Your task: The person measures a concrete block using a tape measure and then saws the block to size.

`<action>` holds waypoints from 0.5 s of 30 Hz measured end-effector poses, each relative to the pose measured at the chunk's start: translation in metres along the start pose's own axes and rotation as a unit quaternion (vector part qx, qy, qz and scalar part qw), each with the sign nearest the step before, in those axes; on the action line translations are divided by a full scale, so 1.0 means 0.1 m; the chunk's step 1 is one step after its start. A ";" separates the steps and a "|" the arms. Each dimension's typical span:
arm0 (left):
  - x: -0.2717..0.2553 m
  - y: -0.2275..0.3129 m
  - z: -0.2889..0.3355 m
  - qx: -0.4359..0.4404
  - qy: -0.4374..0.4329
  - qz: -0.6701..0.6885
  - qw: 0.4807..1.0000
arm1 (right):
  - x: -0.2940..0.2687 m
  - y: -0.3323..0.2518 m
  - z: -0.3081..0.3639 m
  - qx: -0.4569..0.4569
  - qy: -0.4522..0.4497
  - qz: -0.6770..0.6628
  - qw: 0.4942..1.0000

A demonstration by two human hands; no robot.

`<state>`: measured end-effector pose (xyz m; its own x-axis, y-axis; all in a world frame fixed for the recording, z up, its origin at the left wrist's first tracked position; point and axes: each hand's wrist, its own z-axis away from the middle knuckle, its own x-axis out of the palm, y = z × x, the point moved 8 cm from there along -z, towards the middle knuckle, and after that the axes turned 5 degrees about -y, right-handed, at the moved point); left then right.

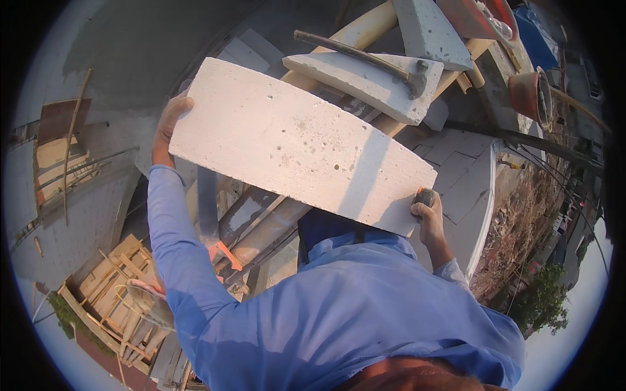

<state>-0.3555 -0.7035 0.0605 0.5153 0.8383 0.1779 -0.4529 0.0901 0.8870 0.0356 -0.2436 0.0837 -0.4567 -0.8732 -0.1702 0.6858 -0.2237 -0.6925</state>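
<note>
A long pale aerated concrete block (287,140), pitted on its upper face, is held out in front of my body. My left hand (169,125) grips its far-left end, thumb over the edge and the other fingers hidden behind. At the near-right end my right hand (429,221) is closed, holding a small dark object (425,197) with an orange spot against the block; I cannot make out its kind. Beyond the block, a hammer (365,57) lies across a cut wedge of the same concrete (352,78).
Another cut block (432,32) leans at the back on yellowish poles (368,29). Reddish buckets (527,96) stand at the right, near a block wall (460,163) and dark cables. Below my left arm are a saw with an orange handle (225,255) and timber (124,280).
</note>
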 end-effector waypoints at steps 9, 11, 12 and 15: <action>0.20 0.25 -0.60 -0.030 0.031 -0.192 0.980 | 0.19 0.20 0.10 0.025 -0.034 -0.079 0.996; 0.23 0.21 -0.58 -0.047 0.064 -0.216 0.973 | 0.11 0.27 0.08 0.034 -0.032 -0.039 0.998; 0.20 0.24 -0.57 -0.040 0.086 -0.283 0.954 | 0.11 0.27 0.05 0.026 -0.038 -0.025 0.999; 0.07 0.27 -0.41 -0.028 0.213 -0.481 0.850 | 0.14 0.17 0.00 0.016 -0.061 -0.043 0.997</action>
<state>-0.3938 -0.6730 0.0684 0.3625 0.4803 -0.7987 -0.0107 0.8590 0.5118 0.0406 -0.2590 0.0698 -0.4438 -0.8958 -0.0232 0.6660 -0.3124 -0.6774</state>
